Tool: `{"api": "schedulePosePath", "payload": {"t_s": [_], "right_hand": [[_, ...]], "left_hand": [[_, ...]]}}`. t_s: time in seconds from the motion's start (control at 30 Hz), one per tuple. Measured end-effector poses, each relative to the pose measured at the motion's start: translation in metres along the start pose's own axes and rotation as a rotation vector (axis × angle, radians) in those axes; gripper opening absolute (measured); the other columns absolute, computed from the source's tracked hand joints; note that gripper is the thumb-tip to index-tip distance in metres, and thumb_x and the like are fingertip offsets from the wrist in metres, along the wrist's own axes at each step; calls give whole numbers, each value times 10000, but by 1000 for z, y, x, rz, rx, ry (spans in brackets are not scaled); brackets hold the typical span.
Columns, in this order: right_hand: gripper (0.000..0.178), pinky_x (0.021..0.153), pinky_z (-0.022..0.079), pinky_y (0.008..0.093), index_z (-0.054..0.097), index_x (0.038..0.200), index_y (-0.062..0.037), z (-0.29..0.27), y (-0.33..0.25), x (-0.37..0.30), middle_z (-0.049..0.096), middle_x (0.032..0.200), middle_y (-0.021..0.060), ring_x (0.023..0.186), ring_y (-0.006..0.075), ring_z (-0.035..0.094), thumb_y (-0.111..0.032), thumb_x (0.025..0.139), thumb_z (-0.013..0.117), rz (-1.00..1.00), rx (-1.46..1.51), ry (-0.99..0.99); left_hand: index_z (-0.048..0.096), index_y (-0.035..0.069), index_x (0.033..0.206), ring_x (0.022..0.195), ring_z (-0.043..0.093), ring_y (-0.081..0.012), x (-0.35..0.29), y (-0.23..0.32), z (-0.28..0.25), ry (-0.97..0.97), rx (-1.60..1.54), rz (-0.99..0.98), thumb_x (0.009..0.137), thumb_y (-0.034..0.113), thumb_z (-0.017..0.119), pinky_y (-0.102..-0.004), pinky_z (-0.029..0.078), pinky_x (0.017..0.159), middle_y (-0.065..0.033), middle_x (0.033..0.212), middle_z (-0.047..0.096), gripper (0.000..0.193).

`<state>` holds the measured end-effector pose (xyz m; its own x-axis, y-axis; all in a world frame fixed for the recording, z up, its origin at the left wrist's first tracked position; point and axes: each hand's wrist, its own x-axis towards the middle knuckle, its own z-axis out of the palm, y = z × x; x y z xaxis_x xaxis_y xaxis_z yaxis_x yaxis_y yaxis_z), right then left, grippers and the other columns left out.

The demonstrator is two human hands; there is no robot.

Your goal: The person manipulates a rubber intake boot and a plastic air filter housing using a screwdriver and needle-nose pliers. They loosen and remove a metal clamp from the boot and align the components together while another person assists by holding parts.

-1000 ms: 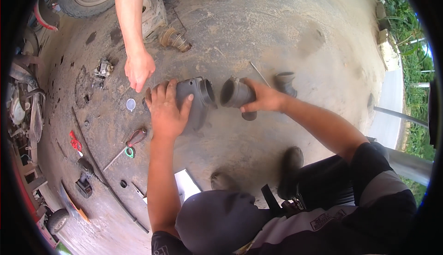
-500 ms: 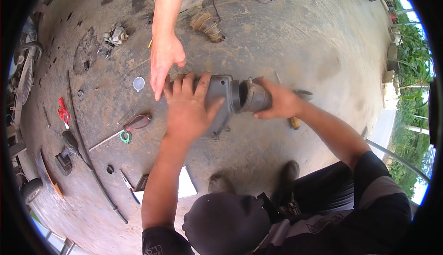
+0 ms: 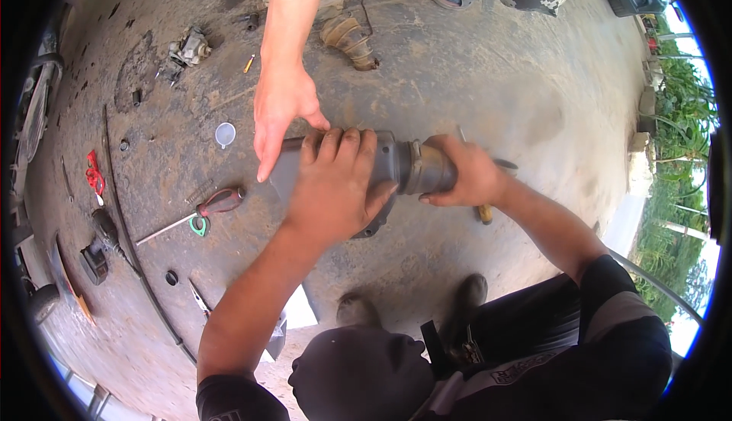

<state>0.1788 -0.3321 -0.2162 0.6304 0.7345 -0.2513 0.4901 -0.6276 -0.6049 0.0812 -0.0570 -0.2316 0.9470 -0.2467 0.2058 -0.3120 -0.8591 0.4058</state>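
My right hand reaches in from the upper edge, fingers stretched and thumb apart, holding nothing. It hovers by the end of a dark grey plastic box that looks like an air filter housing. Whether my fingertips touch it, I cannot tell. Another person in a dark cap has their left hand spread over the box. That person's right hand grips a short brownish rubber hose with a clamp, against the box's round neck. My left hand is out of view.
On the concrete floor lie a screwdriver, a green ring, a small pale round cap, a metal engine part, a ribbed hose, a long dark rod and pliers.
The gap between the hose and the box's neck has closed. The box and the other person's hands have shifted right and slightly down; my right hand has moved slightly right and stays open.
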Motion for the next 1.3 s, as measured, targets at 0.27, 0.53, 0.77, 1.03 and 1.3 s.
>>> {"api": "schedulePosePath", "payload": {"t_s": [0.27,0.53,0.77,1.03,1.3], "right_hand": [[864,873,608,463,540,1368,-54,-11,7,11,740,1137,198,1042,420,737,-351,686,979,7,81,-81],[893,916,595,431,542,1400,-65,-15,27,20,743,1149,192,1070,387,739,-308,670,994,-25,231,-164],[896,917,592,456,528,1400,-68,-24,34,20,738,1180,176,1093,392,728,-269,660,990,-91,156,-230],[886,902,597,457,538,1399,-79,-24,42,21,744,1155,177,1062,399,734,-280,660,982,-112,234,-280],[864,922,598,441,570,1392,-67,-15,45,22,747,1185,185,1090,380,739,-283,662,979,-93,256,-325]], "left_hand": [[543,-86,1366,1228,554,-408,10,2,-1,-10,-15,52,831,451,805,-574,421,1082,-227,1284,587,802],[528,-98,1370,1182,564,-410,14,1,2,-6,-30,64,796,473,824,-581,444,1026,-227,1263,580,862],[543,-42,1410,1226,547,-400,4,7,8,-71,-20,84,764,520,830,-580,411,1071,-207,1302,574,903],[544,-59,1386,1177,572,-381,12,7,6,-37,-23,160,783,492,815,-578,449,1034,-206,1269,586,860],[630,7,1329,1163,565,-361,16,5,7,-42,-38,131,800,493,807,-569,443,1041,-159,1204,623,740]]}}
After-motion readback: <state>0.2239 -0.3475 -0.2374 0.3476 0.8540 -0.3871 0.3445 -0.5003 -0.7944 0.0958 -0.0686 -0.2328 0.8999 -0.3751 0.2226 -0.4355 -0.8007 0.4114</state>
